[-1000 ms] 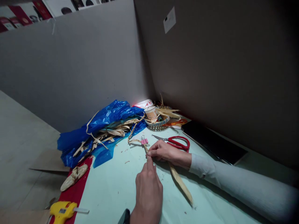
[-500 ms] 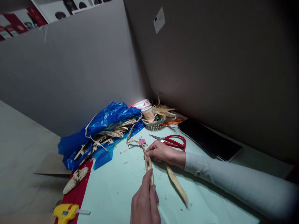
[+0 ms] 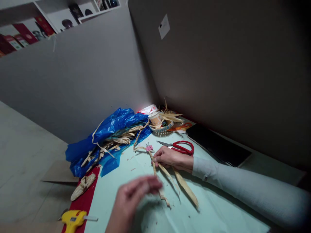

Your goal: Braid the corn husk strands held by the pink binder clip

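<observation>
On the pale green table (image 3: 113,200), the straw braid (image 3: 151,155) lies in the middle, with a pink clip (image 3: 149,148) on its far end. The right hand (image 3: 167,157) pinches the braid between thumb and finger, and loose strips (image 3: 168,177) fan out below. The left hand (image 3: 137,195) is blurry, with bent fingers, and hides part of one strip; I cannot tell if it holds anything.

On the wall is a white card (image 3: 164,27) with a dark mark, too small to read. The red boxes (image 3: 25,32) up on the shelf and the label on the yellow glue gun (image 3: 73,220) are too small to read too. A white packet (image 3: 149,109) has red marks.

Red scissors (image 3: 183,148) lie just behind the right hand, near a flat black thing (image 3: 216,142). A blue bag (image 3: 114,121) full of straw and a round basket (image 3: 162,132) with a paper cup (image 3: 155,119) crowd the back.
</observation>
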Tool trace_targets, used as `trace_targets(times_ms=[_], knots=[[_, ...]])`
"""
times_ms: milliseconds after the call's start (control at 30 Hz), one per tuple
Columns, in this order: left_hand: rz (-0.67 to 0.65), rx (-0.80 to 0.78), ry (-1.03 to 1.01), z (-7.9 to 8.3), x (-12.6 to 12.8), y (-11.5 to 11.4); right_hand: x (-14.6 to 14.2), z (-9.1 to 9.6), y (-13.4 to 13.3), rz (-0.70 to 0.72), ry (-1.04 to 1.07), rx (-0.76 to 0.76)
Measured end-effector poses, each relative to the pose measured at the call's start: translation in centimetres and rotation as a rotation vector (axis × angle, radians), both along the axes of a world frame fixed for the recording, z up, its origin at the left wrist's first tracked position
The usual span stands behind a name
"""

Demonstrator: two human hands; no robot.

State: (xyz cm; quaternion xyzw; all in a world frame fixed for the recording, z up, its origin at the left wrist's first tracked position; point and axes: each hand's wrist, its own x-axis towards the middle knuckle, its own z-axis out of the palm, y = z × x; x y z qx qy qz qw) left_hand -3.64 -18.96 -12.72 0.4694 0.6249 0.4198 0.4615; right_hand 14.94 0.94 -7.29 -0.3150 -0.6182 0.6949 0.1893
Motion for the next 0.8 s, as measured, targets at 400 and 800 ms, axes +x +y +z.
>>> trace_targets(times_ms=[400, 800], knots=[[0.045, -0.08, -0.238, 6.3, 5.0, 12.6, -0.2, -0.7, -0.2, 0.067, -0.029, 0.157], [0.179, -0.026, -0.035, 4.7, 5.2, 12.9, 1.6, 2.2, -1.6, 0.047, -0.536, 0.931]])
